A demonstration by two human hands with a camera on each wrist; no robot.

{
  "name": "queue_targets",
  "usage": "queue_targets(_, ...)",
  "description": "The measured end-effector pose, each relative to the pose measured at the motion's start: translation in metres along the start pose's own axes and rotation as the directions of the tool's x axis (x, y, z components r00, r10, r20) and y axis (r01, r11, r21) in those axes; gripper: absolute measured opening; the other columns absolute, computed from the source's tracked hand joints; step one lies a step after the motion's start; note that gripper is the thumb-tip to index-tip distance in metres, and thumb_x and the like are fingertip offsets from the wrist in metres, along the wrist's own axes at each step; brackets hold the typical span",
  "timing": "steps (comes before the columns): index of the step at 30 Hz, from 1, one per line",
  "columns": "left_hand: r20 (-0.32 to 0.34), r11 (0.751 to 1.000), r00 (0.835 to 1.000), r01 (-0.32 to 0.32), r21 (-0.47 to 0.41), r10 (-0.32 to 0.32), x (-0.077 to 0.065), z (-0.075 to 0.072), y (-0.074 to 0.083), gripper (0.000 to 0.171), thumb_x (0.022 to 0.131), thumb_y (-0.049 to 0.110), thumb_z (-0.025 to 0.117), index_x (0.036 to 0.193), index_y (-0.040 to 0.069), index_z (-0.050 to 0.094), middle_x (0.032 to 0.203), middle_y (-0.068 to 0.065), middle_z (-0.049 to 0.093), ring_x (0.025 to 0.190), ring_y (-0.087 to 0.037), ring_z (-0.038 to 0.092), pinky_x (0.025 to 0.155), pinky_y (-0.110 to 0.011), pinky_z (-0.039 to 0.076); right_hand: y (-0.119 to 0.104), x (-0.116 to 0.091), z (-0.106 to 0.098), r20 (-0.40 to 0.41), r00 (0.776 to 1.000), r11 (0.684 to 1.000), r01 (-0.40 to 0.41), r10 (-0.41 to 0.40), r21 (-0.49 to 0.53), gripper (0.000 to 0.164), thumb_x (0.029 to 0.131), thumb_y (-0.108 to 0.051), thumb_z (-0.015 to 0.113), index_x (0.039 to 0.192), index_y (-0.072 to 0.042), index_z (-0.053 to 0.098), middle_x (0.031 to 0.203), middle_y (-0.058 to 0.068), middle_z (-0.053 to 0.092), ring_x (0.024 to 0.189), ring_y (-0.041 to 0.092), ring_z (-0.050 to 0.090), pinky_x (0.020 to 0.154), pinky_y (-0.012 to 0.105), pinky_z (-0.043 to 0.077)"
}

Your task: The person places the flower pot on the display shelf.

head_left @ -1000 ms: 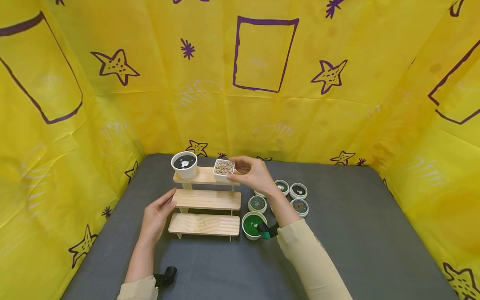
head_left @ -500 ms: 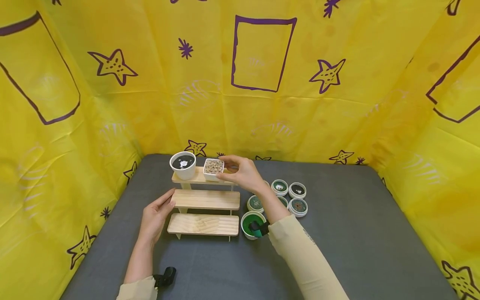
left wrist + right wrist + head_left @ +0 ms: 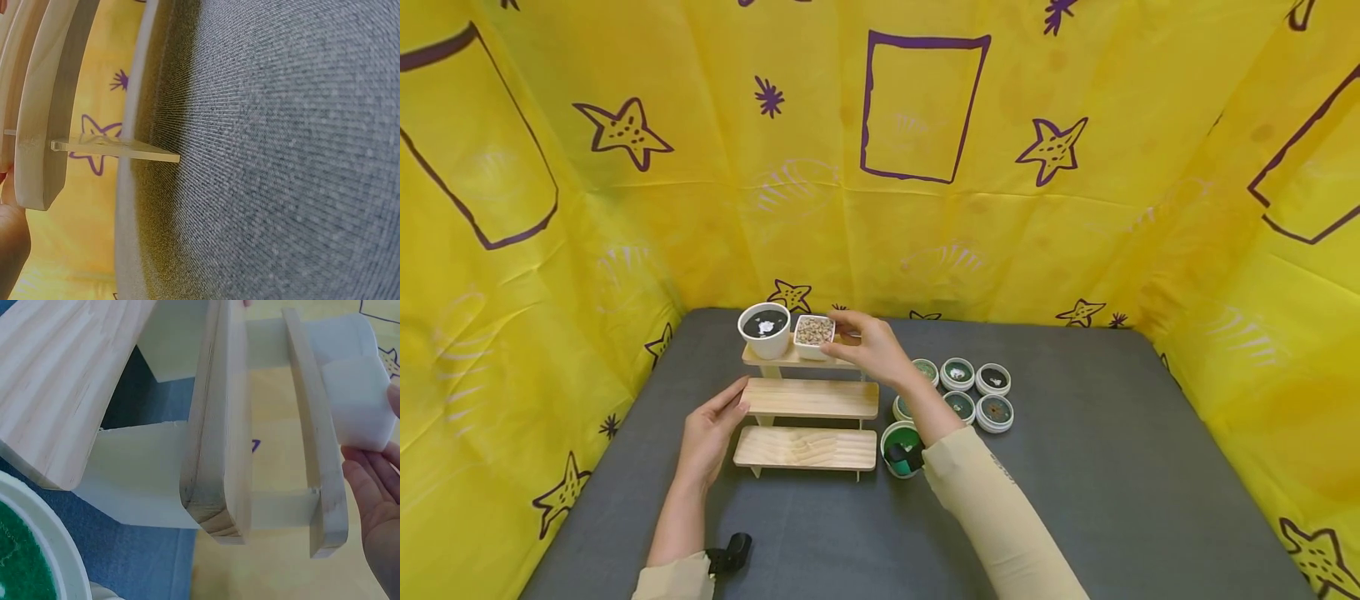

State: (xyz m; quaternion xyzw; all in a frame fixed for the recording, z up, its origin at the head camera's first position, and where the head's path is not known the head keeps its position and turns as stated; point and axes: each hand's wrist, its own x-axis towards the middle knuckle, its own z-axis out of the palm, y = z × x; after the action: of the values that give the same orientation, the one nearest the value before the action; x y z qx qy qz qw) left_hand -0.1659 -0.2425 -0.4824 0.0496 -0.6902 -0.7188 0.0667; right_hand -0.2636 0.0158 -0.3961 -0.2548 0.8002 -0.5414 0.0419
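A three-tier wooden display stand [image 3: 811, 398] stands on the table. On its top tier, my right hand [image 3: 871, 348] pinches a small square white pot [image 3: 814, 332] filled with pale gravel, thumb in front and fingers behind. Close on the left of that pot is a round white pot [image 3: 764, 330] with a dark surface and a white patch. The right wrist view shows both white pots [image 3: 359, 403] from below, with the fingers [image 3: 369, 481] at the square one's side. My left hand [image 3: 707, 437] grips the left end of the middle tier.
Right of the stand sits a larger round pot [image 3: 895, 442] with green contents, partly behind the right wrist's camera. Several small round white tins [image 3: 995, 410] with dark or green contents are grouped behind it. Yellow patterned cloth [image 3: 917, 242] walls the grey table [image 3: 1112, 467].
My right hand has moved the square gravel pot leftwards along the top tier, up beside the round pot. My left hand stays at the middle tier's end.
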Motion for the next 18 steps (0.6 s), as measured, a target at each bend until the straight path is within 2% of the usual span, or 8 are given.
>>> queue_targets(9,-0.005,1.0,1.0,0.002,0.011,-0.002,0.0001,-0.0003,-0.0004,0.054,0.097,0.01,0.062,0.144,-0.009,0.043,0.113,0.027,0.061,0.11,0.018,0.056,0.097,-0.007,0.049,-0.0021,0.0013,0.0026,0.001,1.0,1.0,-0.001,0.001,-0.031,0.059,0.091,-0.02,0.072,0.144,-0.008,0.051,0.143,0.01,0.057,0.122,0.023,0.061,0.108,0.028,0.05)
queue_targets(18,0.0,1.0,1.0,-0.009,-0.017,0.009,0.0,-0.0003,-0.0009,0.053,0.097,0.005,0.061,0.144,-0.011,0.041,0.111,0.029,0.062,0.109,0.017,0.057,0.092,-0.003,0.049,-0.0025,0.0017,0.004,0.007,1.0,1.0,-0.018,0.018,-0.012,0.06,0.091,-0.021,0.072,0.146,-0.008,0.049,0.145,0.01,0.055,0.125,0.023,0.061,0.106,0.027,0.051)
